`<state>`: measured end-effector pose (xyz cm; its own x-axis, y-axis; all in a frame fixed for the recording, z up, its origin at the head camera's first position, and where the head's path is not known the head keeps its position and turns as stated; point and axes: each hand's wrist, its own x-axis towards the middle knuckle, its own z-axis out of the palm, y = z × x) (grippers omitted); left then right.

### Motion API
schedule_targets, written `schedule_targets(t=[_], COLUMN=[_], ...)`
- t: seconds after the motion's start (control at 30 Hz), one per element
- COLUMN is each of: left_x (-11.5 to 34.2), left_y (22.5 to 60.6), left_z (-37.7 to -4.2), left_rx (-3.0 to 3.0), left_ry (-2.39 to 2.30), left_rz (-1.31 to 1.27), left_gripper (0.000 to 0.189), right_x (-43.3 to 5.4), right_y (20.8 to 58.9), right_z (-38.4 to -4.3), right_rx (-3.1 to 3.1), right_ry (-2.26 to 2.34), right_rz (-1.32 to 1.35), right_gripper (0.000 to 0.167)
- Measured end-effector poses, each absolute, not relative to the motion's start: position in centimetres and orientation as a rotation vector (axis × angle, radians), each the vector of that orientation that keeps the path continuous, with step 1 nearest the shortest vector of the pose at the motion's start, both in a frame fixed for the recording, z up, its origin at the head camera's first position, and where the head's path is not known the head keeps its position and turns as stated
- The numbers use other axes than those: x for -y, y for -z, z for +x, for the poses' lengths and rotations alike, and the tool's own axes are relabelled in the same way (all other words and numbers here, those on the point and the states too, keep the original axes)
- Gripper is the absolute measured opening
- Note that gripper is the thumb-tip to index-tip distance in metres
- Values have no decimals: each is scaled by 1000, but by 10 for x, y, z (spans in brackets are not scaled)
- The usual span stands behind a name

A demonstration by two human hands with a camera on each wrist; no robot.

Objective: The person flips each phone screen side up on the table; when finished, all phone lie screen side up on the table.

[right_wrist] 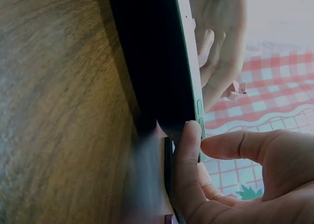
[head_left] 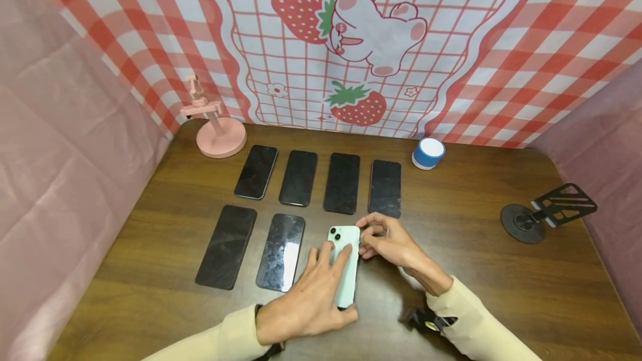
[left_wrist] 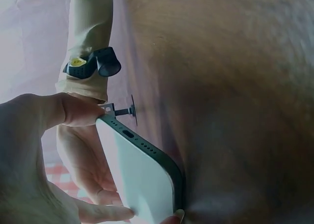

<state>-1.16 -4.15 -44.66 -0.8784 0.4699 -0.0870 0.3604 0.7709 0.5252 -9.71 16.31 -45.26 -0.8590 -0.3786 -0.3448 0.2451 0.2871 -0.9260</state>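
A mint-green smartphone (head_left: 346, 289), camera side up, lies between both hands in the head view. My left hand (head_left: 310, 301) grips it, thumb at the near right corner and fingertips on the back and left edge. At its far right edge, my right hand (head_left: 393, 243) pinches the frame between thumb and finger. The right wrist view shows the phone's dark screen (right_wrist: 157, 52) facing the tabletop, one long side raised. Its charging-port end (left_wrist: 128, 134) shows in the left wrist view. A dark phone (head_left: 281, 252) lies just left of the left hand.
Another dark phone (head_left: 227, 247) lies at the front left, and several more, such as this one (head_left: 342, 183), form a back row. A pink stand (head_left: 220, 139) stands at the back left, a blue-and-white cylinder (head_left: 428, 155) at the back, a black stand (head_left: 523, 224) at right.
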Motion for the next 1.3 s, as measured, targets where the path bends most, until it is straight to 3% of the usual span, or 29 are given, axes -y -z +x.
schedule_targets(t=[0.83, 1.3], left_x=[52, 53], left_y=[438, 445], left_z=[-15, -16], left_rx=[-2575, -2595], left_ry=[-1025, -1248], left_rz=[551, 511], left_gripper=[106, 88], right_x=[-162, -159], right_y=[452, 464], right_z=[-93, -87], right_rx=[-1951, -1941], right_ry=[1704, 1730], right_rz=[-257, -269], right_gripper=[42, 45])
